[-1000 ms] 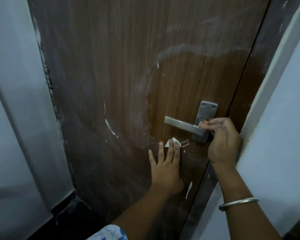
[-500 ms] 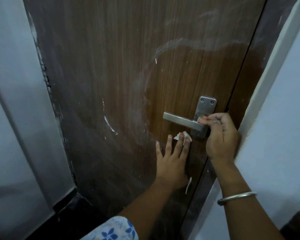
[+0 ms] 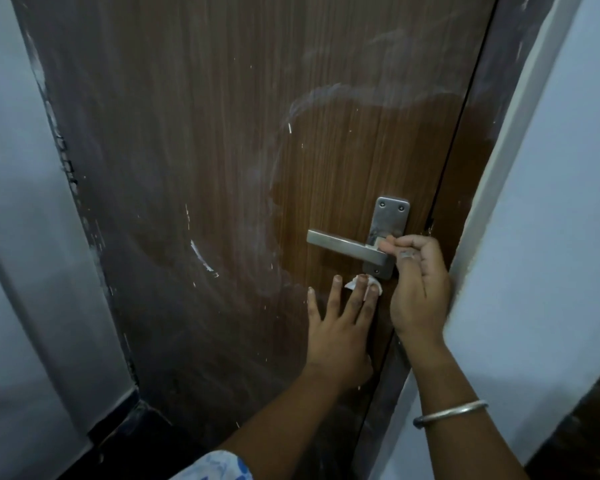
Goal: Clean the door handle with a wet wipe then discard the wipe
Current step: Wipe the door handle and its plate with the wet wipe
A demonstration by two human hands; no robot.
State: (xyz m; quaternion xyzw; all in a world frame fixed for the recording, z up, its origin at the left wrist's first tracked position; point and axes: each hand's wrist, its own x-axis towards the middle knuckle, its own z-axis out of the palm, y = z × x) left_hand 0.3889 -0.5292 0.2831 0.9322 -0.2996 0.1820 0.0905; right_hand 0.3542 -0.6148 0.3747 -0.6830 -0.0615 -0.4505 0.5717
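Note:
The metal door handle [image 3: 340,244] sticks out to the left from its plate [image 3: 392,216] on the brown wooden door [image 3: 222,150]. My right hand [image 3: 418,285] has curled fingers at the handle's neck, and its fingertips pinch a small pale scrap of wipe against the metal. Just below the handle, my left hand [image 3: 340,327] lies flat on the door. Its straight fingers press a crumpled white wet wipe [image 3: 352,283] against the wood.
A pale wall [image 3: 21,237] borders the door on the left. The white door frame and wall [image 3: 534,220] stand close on the right, touching my right hand's back. White smears and scratches mark the door. Dark floor shows at the bottom left.
My left hand slid the white wipe up and to the right across the door, ending just below the handle plate. My right hand stayed at the handle's neck.

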